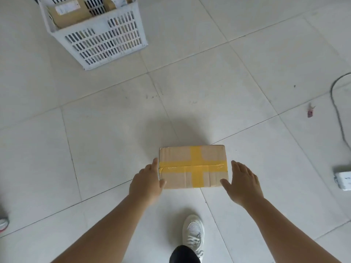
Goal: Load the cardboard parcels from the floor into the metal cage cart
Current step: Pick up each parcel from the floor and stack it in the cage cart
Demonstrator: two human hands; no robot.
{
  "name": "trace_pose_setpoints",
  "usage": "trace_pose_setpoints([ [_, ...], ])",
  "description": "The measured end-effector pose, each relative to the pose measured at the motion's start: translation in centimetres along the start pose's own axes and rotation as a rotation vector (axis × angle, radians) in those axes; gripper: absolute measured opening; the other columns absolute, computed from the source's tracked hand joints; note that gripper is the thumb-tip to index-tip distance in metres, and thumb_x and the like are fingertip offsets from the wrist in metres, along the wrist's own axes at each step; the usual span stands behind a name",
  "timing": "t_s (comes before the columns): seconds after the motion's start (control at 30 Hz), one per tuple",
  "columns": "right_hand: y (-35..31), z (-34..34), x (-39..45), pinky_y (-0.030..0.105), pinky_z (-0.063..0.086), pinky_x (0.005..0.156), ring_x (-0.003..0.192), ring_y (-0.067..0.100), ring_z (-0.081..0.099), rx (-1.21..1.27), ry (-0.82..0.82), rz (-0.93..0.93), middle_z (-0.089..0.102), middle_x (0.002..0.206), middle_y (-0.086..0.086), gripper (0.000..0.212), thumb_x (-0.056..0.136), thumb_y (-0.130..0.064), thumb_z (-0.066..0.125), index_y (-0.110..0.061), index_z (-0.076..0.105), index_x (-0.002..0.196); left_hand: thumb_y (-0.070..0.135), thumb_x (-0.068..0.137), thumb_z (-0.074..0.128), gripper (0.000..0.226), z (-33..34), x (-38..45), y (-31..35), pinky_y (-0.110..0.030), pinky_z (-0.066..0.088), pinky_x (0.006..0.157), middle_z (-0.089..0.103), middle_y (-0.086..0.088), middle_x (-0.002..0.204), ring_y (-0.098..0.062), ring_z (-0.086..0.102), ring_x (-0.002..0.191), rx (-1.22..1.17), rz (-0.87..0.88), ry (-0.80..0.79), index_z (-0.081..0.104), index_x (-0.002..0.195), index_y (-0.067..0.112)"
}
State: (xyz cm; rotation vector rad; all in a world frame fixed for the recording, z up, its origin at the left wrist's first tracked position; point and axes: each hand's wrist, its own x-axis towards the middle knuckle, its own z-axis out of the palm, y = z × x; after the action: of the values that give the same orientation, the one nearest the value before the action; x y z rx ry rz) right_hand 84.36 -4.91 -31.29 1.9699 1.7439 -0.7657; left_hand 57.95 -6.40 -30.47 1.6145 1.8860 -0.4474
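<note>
A cardboard parcel [192,166] crossed with yellow tape lies flat on the tiled floor in front of me. My left hand [147,182] is against its left end, fingers spread, thumb at the front corner. At the parcel's right end my right hand [242,182] is open, its thumb near the front right corner and its fingers just apart from the side. Neither hand has lifted the parcel. A white slotted crate [98,33] stands at the top left with cardboard parcels [69,10] inside. No metal cage cart is in view.
My white shoe [193,233] is planted just behind the parcel. A grey cable [337,109] runs down the right edge to a white device [343,180] on the floor. A small pink scrap [311,111] lies at the right. Another shoe tip [3,223] shows at the left edge.
</note>
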Motion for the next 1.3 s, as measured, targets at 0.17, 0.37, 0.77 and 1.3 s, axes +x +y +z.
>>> trace_pose_setpoints([
  [0.17, 1.4, 5.0, 5.9, 0.038, 0.021, 0.117, 0.149, 0.023, 0.013, 0.021, -0.065, 0.001, 0.019, 0.159, 0.005, 0.079, 0.095, -0.046, 0.051, -0.011, 0.01, 0.154, 0.041, 0.095, 0.05, 0.08, 4.5, 5.8, 0.0, -0.04, 0.045, 0.095, 0.046, -0.008, 0.137, -0.027, 0.049, 0.121, -0.111, -0.076, -0.05, 0.003, 0.153, 0.014],
  [0.37, 2.1, 9.4, 10.0, 0.042, 0.031, 0.11, 0.144, 0.03, 0.024, 0.249, -0.141, 0.099, 0.023, 0.158, 0.008, 0.096, 0.09, -0.048, 0.06, -0.011, 0.0, 0.155, 0.036, 0.093, 0.057, 0.076, 9.6, 10.0, -0.3, -0.034, 0.042, 0.087, 0.05, -0.01, 0.134, -0.03, 0.052, 0.12, -0.309, -0.217, -0.102, 0.012, 0.149, 0.01],
  [0.77, -0.3, 9.8, 8.4, 0.037, 0.045, 0.074, 0.103, 0.034, 0.056, 0.537, 0.0, 0.198, 0.05, 0.129, 0.009, 0.085, 0.082, -0.043, 0.069, -0.016, 0.021, 0.147, 0.029, 0.086, 0.066, 0.057, 10.3, 8.8, -1.2, -0.029, 0.042, 0.074, 0.062, -0.003, 0.112, -0.028, 0.06, 0.099, -0.631, -0.366, 0.051, 0.039, 0.135, 0.016],
  [1.3, -15.4, -11.1, -12.6, 0.04, 0.047, 0.076, 0.096, 0.026, 0.047, 0.824, 0.282, -0.067, 0.036, 0.131, 0.008, 0.078, 0.087, -0.026, 0.065, -0.025, 0.018, 0.149, 0.032, 0.075, 0.064, 0.06, -12.3, -13.3, -11.2, -0.028, 0.051, 0.067, 0.062, -0.001, 0.102, -0.019, 0.062, 0.089, -0.986, -0.113, 0.521, 0.045, 0.131, 0.029],
])
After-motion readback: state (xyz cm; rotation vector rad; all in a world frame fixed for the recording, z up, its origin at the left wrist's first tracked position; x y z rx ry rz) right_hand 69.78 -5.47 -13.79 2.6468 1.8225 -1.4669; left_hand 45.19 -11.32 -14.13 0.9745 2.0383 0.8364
